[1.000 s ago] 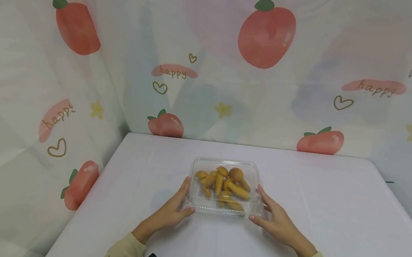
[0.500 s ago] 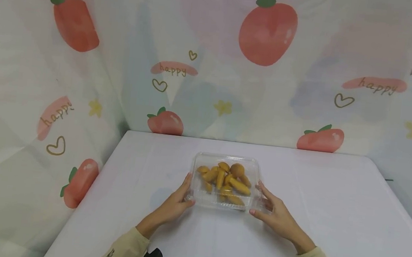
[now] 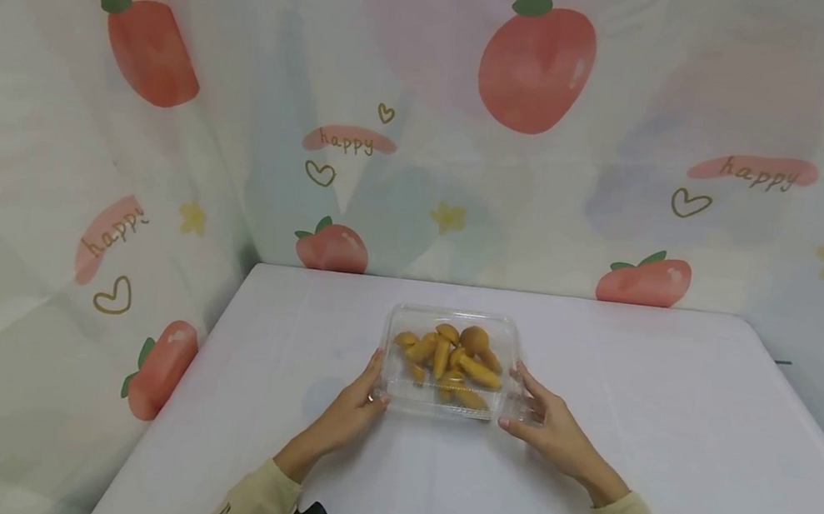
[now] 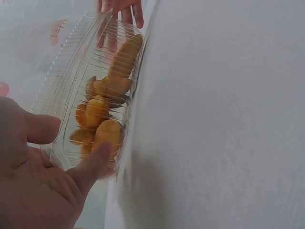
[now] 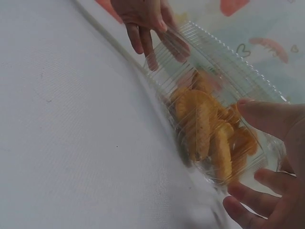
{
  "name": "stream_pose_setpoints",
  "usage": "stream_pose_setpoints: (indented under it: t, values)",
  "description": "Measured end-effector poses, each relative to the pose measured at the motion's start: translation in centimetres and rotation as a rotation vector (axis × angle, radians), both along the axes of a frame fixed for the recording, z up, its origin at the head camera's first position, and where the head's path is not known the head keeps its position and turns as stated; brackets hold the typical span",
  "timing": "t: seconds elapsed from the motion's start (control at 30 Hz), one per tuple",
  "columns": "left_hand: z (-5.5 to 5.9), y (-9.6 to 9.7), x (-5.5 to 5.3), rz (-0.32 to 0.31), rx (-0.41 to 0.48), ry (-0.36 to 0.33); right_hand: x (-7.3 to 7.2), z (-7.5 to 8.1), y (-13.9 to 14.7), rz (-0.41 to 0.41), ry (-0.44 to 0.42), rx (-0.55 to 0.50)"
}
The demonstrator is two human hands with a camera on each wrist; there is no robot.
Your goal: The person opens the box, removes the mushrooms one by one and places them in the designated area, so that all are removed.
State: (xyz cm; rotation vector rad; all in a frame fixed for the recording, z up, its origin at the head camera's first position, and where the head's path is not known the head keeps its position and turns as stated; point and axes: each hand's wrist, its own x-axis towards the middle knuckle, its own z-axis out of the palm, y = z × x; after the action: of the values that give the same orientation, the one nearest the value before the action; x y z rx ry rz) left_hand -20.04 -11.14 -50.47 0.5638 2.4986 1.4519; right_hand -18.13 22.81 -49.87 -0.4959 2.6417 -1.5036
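Hanging behind white tabletop (image 3: 674, 419): fruit-print cloth (image 3: 420, 182) | hands (image 3: 347, 415) holding clear box (image 3: 405, 392)

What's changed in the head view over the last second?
The clear container shifted slightly toward the table's far edge, and the left hand and right hand moved with it. Whether it slid or was lifted, I can't tell. Nothing was newly grasped or let go. Unchanged: both hands' grip at its sides, and the mushroom-shaped pieces inside.
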Motion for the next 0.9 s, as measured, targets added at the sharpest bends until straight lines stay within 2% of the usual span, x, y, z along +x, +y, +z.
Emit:
stream_pose_setpoints:
  t: [0.17, 0.3, 0.7, 0.9]
  values:
    - [0.14, -0.20, 0.32, -0.001, 0.009, 0.009, 0.20, 0.19, -0.30, -0.013, -0.016, 0.007]
    - [0.28, -0.28, 0.39, 0.025, 0.010, 0.017, 0.21, 0.25, -0.44, -0.022, -0.019, 0.005]
    - [0.44, -0.24, 0.09, 0.036, 0.106, -0.017, 0.21, -0.12, -0.64, -0.032, -0.015, -0.017]
    - [0.77, -0.40, -0.08, 0.094, 0.161, -0.039, 0.10, -0.12, -0.58, -0.024, -0.019, -0.028]
